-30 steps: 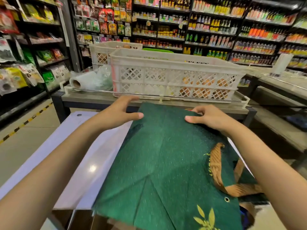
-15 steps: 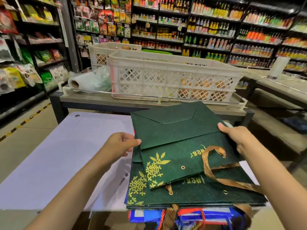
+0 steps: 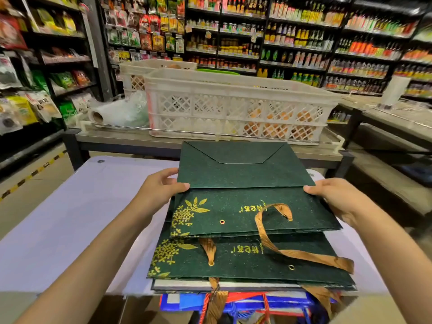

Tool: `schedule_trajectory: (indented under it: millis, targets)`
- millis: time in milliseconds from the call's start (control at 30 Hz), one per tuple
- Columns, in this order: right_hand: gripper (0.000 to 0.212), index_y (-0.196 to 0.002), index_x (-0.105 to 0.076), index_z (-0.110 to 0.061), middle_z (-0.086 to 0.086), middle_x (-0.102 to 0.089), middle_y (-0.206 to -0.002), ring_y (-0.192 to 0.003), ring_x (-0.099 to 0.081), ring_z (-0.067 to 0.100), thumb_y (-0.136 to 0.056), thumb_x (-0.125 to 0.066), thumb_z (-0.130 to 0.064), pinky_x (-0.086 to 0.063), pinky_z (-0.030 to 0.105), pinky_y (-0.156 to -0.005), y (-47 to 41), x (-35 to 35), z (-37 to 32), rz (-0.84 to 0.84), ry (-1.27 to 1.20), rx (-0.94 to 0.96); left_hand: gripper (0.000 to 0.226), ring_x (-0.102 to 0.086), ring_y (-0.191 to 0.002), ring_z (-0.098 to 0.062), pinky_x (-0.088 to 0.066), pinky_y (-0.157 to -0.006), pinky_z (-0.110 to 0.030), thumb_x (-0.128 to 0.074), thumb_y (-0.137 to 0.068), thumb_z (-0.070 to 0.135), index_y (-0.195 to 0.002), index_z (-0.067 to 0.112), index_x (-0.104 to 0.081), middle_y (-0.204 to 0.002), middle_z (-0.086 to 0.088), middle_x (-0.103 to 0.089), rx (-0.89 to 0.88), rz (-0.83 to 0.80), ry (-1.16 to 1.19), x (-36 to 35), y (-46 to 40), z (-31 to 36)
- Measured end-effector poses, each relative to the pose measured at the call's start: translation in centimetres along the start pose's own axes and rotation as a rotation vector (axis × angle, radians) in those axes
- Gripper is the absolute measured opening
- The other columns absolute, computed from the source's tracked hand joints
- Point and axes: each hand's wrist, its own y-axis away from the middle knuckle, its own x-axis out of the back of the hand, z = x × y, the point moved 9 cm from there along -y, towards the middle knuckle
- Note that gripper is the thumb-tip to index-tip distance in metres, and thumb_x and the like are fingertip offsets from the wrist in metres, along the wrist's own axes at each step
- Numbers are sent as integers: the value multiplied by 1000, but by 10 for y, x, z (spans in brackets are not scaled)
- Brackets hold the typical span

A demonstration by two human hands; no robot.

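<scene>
The folded green bag [image 3: 245, 181] lies flat on a stack of like bags [image 3: 233, 260], at the right of the white table [image 3: 70, 218]. The left hand [image 3: 159, 190] pinches its left edge, thumb on top. The right hand [image 3: 339, 199] grips the right edge, fingers seemingly beneath, though hidden. A brown ribbon handle [image 3: 275, 239] trails over the near edge. Tabletop stretches wide to the left. Just beyond the bag's far edge stands a white crate [image 3: 233, 106].
</scene>
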Motion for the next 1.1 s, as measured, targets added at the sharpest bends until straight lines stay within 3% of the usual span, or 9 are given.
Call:
schedule_trajectory:
  millis: [167, 333, 533, 600, 700, 833, 967, 1033, 1100]
  targets:
    - [27, -76, -47, -8, 17, -53, -74, -62, -50, 23, -91, -63, -23, -33, 29, -54, -7, -8, 4, -22, 127, 96, 45, -56, -72, -4, -42, -48, -5, -64, -88, 2, -131, 9, -53, -88, 3, -59, 19, 51, 19, -5, 2, -4]
    - [37, -71, -50, -1, 16, -56, -71, -63, -52, 25, -90, -63, -30, -33, 32, -56, -14, -8, -2, 67, 307, 230, 49, -55, -104, -19, -42, -79, -26, -71, -84, 9, -130, 3, -55, -124, -14, -59, -2, 140, -6, 3, 4, -5]
    - [35, -103, -66, -13, 9, -63, -108, -86, -59, 23, -87, -63, -44, -40, 31, -66, 0, 4, -7, 280, 617, 317, 43, -59, -91, -14, -41, -60, -16, -72, -83, 11, -124, 5, -60, -119, -11, -63, -16, 154, -52, 5, -5, -5]
    - [25, -95, -65, -16, 5, -62, -100, -80, -57, 17, -87, -63, -40, -38, 31, -64, 27, 13, -21, 370, 545, 463, 39, -58, -81, -7, -41, -56, -14, -71, -84, 11, -121, 6, -61, -111, -7, -65, -20, 143, -72, 4, -9, -4]
    - [23, -73, -62, -24, -4, -60, -72, -69, -54, 11, -83, -65, -45, -42, 22, -59, 69, -1, -26, 76, 334, 626, 29, -57, -74, -1, -43, -50, -10, -70, -85, 11, -114, 11, -63, -90, 9, -61, -38, 119, -99, 1, -11, -2]
    - [50, -92, -60, -43, -17, -62, -92, -88, -58, 7, -58, -62, -80, -46, 16, -71, 104, -39, -11, -378, 469, 620, 23, -57, -75, -4, -41, -57, -17, -69, -86, 16, -108, 19, -60, -86, 14, -56, -66, 105, -158, -1, -11, -2]
    - [39, -91, -59, -47, -18, -55, -102, -94, -55, 7, -67, -58, -77, -45, 20, -75, 110, -59, -6, -370, 612, 739, 26, -61, -80, -11, -44, -63, -23, -70, -85, 25, -109, 18, -62, -95, 8, -61, -77, 97, -286, -1, -14, -5]
    - [14, -85, -60, -43, -16, -58, -97, -90, -56, 8, -82, -57, -57, -45, 20, -72, 113, -61, -10, -334, 553, 793, 40, -63, -84, -16, -46, -69, -30, -70, -85, 30, -121, 14, -61, -106, 0, -62, -69, 79, -391, -2, -17, -7]
    - [9, -85, -58, -40, -15, -61, -88, -84, -57, 7, -93, -54, -40, -44, 19, -68, 113, -59, -14, -288, 546, 781, 45, -63, -88, -19, -48, -74, -34, -68, -87, 34, -126, 15, -59, -115, -3, -58, -105, 69, -599, -6, -17, -1]
